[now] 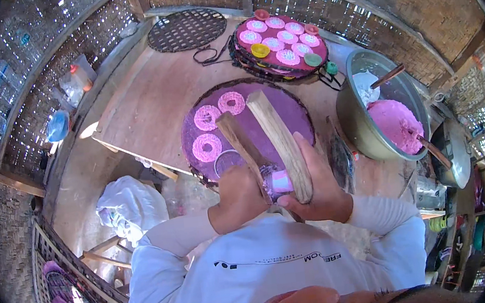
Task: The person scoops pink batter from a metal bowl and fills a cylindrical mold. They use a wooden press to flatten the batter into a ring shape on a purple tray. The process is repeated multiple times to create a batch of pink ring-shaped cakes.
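"While the wooden press (280, 182) was over the tray's (296, 109) near edge, what held it?"

"The left hand (237, 197) gripped its darker bar (238, 139), the right hand (321, 183) its paler bar (277, 138); both pointed away, leaning left."

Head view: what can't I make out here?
All in the head view:
- Left hand: fingertips, hidden by the hand itself.
- Thin ring on the purple round tray: near part, covered by the left hand.
- Pink cylinder between the wooden bars: its inside, hidden by its wall.
- Stick in the pink dough: its end, buried.
- Woven basket: near part, cut off by the lower edge.
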Available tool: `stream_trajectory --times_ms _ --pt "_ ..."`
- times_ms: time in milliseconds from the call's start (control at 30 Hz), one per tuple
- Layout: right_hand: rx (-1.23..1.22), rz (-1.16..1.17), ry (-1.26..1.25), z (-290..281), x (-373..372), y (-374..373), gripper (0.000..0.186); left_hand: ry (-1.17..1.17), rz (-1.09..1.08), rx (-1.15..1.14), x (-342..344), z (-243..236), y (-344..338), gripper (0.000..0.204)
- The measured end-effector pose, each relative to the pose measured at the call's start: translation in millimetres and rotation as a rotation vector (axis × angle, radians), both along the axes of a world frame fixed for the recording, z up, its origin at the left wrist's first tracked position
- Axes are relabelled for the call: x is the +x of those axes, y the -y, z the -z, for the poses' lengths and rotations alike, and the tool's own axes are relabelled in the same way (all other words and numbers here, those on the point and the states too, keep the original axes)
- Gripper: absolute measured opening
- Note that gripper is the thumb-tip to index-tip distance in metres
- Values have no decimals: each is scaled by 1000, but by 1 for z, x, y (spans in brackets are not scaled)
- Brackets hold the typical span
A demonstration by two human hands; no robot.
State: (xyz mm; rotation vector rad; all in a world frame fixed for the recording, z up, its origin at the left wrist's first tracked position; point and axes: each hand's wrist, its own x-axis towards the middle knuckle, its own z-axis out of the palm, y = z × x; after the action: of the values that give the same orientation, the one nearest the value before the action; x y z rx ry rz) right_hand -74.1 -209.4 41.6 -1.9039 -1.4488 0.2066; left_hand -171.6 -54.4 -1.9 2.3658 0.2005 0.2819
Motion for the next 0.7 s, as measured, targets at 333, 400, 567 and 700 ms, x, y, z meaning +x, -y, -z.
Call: stream_trajectory --times_ms 333,400,567,700 --pt "-433 -229 -1605 37 58 -6 68 129 299 -90 20 3 -83 53" --pt "-384 -277 -1378 17 58 -19 60 173 644 -368 23 0 -128 73" --pt "-588 -253 -1279 4 76 -49 56 951 645 -1711 46 -11 -151 86" --pt "-753 -216 -1391 12 91 -73 55 1009 830 -1779 46 33 -160 67"
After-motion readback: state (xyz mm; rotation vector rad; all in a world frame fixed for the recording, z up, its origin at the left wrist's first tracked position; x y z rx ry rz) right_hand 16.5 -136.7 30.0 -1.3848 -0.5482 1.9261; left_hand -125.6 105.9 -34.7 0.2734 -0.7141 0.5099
